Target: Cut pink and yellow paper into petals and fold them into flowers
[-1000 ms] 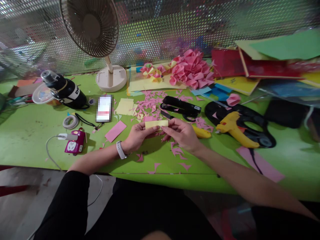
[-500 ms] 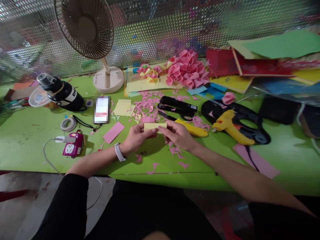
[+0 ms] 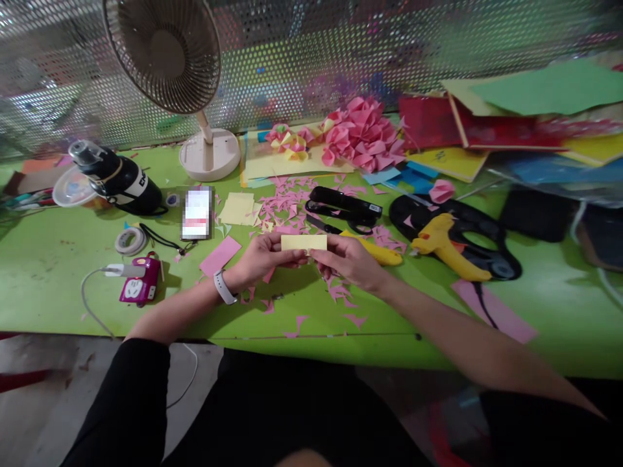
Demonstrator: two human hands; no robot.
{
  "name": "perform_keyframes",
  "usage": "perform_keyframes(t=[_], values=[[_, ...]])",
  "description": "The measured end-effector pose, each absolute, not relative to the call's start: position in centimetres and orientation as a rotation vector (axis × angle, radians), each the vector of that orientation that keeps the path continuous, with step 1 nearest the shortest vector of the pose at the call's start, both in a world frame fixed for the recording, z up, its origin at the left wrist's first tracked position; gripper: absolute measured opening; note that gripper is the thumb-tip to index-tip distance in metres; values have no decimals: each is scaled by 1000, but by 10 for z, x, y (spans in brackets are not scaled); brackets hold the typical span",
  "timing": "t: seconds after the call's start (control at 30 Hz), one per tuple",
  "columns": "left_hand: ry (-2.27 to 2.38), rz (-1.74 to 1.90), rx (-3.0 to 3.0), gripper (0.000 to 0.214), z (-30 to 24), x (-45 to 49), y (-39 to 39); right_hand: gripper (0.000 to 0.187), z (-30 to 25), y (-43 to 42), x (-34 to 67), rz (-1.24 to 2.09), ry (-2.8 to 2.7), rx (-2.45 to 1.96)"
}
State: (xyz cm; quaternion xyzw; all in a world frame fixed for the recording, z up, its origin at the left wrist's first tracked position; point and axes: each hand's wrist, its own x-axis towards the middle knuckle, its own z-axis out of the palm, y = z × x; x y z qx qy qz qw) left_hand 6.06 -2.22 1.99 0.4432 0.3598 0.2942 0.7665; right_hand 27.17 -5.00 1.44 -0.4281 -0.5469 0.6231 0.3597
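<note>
A pale yellow strip of paper is held level above the green table, stretched between my two hands. My left hand pinches its left part, thumb along the lower edge. From the other side my right hand grips it, and the two thumbs nearly meet at the middle. Fingers behind the paper are hidden. Pink paper scraps lie just beyond the hands. A yellow-handled knife is partly covered by my right hand, with a black stapler behind it. Left of them sits a stack of yellow paper squares.
Folded pink paper flowers are heaped at the back. A yellow glue gun rests on a black stand at right. On the left are a fan, a black bottle, a phone, tape and a purple power adapter.
The yellow paper has tilted so more of its face shows, and it sits slightly higher. Both hands keep their pinch on it, with the left wrist shifted a little left.
</note>
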Motion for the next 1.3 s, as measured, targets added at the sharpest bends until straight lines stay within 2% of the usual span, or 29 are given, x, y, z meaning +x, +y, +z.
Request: perform_keyframes(t=[0.23,0.57,1.07,1.3], values=[[785,684,963,50,21,63,-27,32,14,-50,270,1645,-1380,-1106],[782,660,985,47,21,59,-20,16,17,-48,276,1613,-1403,-1098],[814,604,997,59,26,63,-22,15,20,-47,278,1643,-1436,-1091],[832,571,1006,54,29,58,-19,14,19,-44,282,1645,-1458,-1093]])
